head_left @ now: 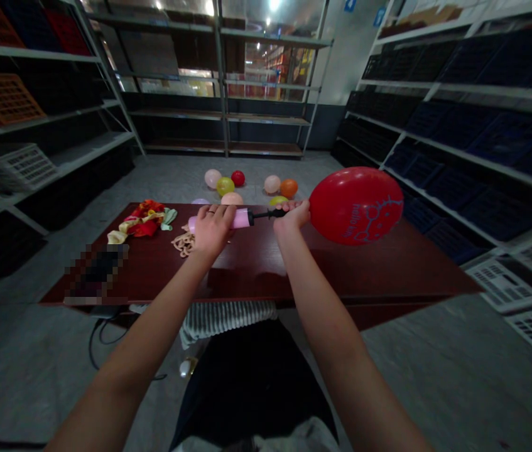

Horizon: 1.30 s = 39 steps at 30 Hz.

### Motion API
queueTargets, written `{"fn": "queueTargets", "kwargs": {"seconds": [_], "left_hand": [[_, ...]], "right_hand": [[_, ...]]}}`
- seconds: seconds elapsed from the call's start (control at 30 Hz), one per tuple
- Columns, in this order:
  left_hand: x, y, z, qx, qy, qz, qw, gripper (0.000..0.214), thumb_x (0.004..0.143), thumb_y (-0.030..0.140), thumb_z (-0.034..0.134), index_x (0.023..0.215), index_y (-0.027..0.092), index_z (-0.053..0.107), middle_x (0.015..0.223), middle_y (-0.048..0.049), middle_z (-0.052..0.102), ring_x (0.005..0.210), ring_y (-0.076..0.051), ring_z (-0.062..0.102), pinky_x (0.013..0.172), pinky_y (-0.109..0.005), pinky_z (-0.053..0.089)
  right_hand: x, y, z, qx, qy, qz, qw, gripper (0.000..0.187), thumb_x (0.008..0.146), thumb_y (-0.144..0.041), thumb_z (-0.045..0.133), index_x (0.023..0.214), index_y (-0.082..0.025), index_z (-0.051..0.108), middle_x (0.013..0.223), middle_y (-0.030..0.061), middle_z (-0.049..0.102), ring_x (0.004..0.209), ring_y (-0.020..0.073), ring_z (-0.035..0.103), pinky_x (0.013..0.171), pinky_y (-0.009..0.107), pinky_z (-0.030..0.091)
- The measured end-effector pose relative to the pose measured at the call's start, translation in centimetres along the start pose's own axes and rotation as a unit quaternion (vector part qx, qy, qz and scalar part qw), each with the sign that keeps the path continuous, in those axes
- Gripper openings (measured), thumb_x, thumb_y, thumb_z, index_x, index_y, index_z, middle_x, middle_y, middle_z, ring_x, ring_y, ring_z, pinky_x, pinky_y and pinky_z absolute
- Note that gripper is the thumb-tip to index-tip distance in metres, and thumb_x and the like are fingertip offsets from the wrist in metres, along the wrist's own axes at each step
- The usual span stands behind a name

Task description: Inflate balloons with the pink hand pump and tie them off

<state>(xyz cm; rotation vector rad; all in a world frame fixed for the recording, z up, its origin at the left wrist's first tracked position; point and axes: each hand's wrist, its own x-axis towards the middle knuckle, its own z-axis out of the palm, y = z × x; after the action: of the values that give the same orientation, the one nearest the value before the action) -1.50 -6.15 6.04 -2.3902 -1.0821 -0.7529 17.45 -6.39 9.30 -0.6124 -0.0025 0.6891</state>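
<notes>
A large, swollen red balloon (357, 205), printed with a blue drawing and lettering, hung to the right above a dark red table (336, 270), its narrow end toward the left. The fingers of the right hand (293, 218) were curled in a pinch around that end, where it met the black end of a pink pump (241, 218). The balloon's body bulged out just right of the knuckles, outside the grasp; its neck was hidden by the fingers. The pinch was probably there to keep the neck from slipping off and losing air.

The left hand (212, 229) was wrapped over the pump's pink barrel, fingers across the top. The pump lay sideways between the hands, its black rod drawn out, likely so that both ends could be worked against each other.

Left of the pump, a tangle of beige loops (183, 242) lay beside the left hand. Farther left was a heap of limp, colourful balloons (146, 218), perhaps kept there within easy reach. A dark, blurred-out object (100, 270) lay at the near left.

Beyond the table's far edge, a yellow-green balloon (225, 186), a small red one and an orange balloon (289, 188) sat among others on the floor, before metal shelves (266, 117).
</notes>
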Motion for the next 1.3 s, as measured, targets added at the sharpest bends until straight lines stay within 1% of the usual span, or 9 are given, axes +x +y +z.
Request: {"fn": "queueTargets", "kwargs": {"seconds": [0.27, 0.4, 0.5, 0.6, 0.67, 0.8, 1.0, 1.1, 1.3], "left_hand": [[-2.0, -4.4, -0.6, 0.005, 0.012, -0.003, 1.000, 0.031, 0.094, 0.022, 0.053, 0.122, 0.020, 0.066, 0.113, -0.0177, 0.071, 0.107, -0.035, 0.063, 0.099, -0.052, 0.041], [-1.7, -5.3, -1.5, -0.005, 0.009, -0.009, 1.000, 0.030, 0.094, 0.022, 0.052, 0.121, 0.022, 0.067, 0.113, -0.0167, 0.071, 0.108, -0.034, 0.062, 0.102, -0.054, 0.039], [-0.6, -4.3, -2.6, 0.001, 0.028, -0.061, 0.998, 0.026, 0.094, 0.025, 0.055, 0.116, 0.022, 0.067, 0.111, -0.0155, 0.070, 0.107, -0.034, 0.060, 0.103, -0.053, 0.038], [1.0, -2.4, -3.7, 0.011, 0.076, -0.131, 0.988, 0.025, 0.094, 0.020, 0.051, 0.114, 0.021, 0.064, 0.112, -0.0153, 0.068, 0.110, -0.034, 0.057, 0.103, -0.052, 0.037], [1.9, -1.0, -4.1, 0.003, 0.102, -0.150, 0.983, 0.026, 0.093, 0.016, 0.050, 0.115, 0.021, 0.063, 0.113, -0.0150, 0.066, 0.113, -0.034, 0.055, 0.105, -0.053, 0.035], [2.8, 1.9, -3.8, 0.005, 0.083, -0.146, 0.986, 0.025, 0.093, 0.013, 0.048, 0.113, 0.019, 0.062, 0.111, -0.0157, 0.066, 0.110, -0.035, 0.055, 0.102, -0.052, 0.037], [3.4, 5.6, -3.4, 0.024, 0.045, -0.089, 0.995, 0.023, 0.093, 0.010, 0.045, 0.106, 0.018, 0.062, 0.107, -0.0149, 0.067, 0.104, -0.034, 0.057, 0.094, -0.051, 0.042], [3.5, 5.7, -3.6, 0.007, 0.028, -0.050, 0.998, 0.024, 0.095, 0.011, 0.044, 0.110, 0.018, 0.062, 0.106, -0.0137, 0.068, 0.103, -0.033, 0.060, 0.094, -0.049, 0.042], [3.0, 3.5, -2.6, -0.014, 0.003, -0.009, 1.000, 0.029, 0.091, 0.014, 0.054, 0.118, 0.018, 0.063, 0.108, -0.0144, 0.069, 0.107, -0.033, 0.061, 0.097, -0.046, 0.043]], "right_hand": [[1.8, -1.8, -2.0, 0.018, 0.008, -0.004, 1.000, 0.029, 0.092, -0.015, 0.033, 0.070, -0.026, 0.017, 0.052, -0.0121, 0.021, 0.039, 0.0061, 0.027, 0.039, 0.017, 0.034], [2.1, -2.3, -2.1, 0.020, 0.004, -0.004, 1.000, 0.030, 0.092, -0.014, 0.032, 0.070, -0.026, 0.016, 0.053, -0.0120, 0.020, 0.039, 0.0062, 0.027, 0.039, 0.018, 0.034], [1.9, -2.4, -1.7, 0.030, 0.000, -0.001, 1.000, 0.030, 0.095, -0.017, 0.031, 0.071, -0.026, 0.015, 0.054, -0.0118, 0.019, 0.039, 0.0060, 0.028, 0.041, 0.018, 0.034], [1.5, -2.6, -1.1, 0.058, 0.014, 0.004, 0.998, 0.030, 0.095, -0.016, 0.028, 0.071, -0.026, 0.014, 0.054, -0.0115, 0.018, 0.040, 0.0058, 0.028, 0.042, 0.017, 0.035], [1.1, -2.8, -0.8, 0.069, 0.023, 0.008, 0.997, 0.030, 0.094, -0.014, 0.027, 0.071, -0.025, 0.013, 0.053, -0.0112, 0.018, 0.040, 0.0057, 0.028, 0.042, 0.017, 0.035], [0.2, -3.0, -0.3, 0.075, 0.012, 0.005, 0.997, 0.030, 0.095, -0.017, 0.029, 0.070, -0.025, 0.014, 0.053, -0.0110, 0.018, 0.040, 0.0059, 0.028, 0.041, 0.017, 0.034], [-1.4, -2.0, -0.1, 0.082, -0.005, 0.034, 0.996, 0.029, 0.092, -0.014, 0.032, 0.070, -0.025, 0.017, 0.052, -0.0113, 0.019, 0.039, 0.0057, 0.027, 0.041, 0.018, 0.033], [-1.4, -2.2, -0.1, 0.053, -0.022, 0.034, 0.998, 0.029, 0.093, -0.016, 0.032, 0.070, -0.025, 0.016, 0.052, -0.0114, 0.018, 0.039, 0.0059, 0.027, 0.041, 0.018, 0.035], [-0.3, -2.9, 0.0, 0.050, -0.034, -0.004, 0.998, 0.031, 0.094, -0.019, 0.035, 0.068, -0.026, 0.019, 0.052, -0.0114, 0.020, 0.038, 0.0062, 0.027, 0.039, 0.019, 0.036]]}}
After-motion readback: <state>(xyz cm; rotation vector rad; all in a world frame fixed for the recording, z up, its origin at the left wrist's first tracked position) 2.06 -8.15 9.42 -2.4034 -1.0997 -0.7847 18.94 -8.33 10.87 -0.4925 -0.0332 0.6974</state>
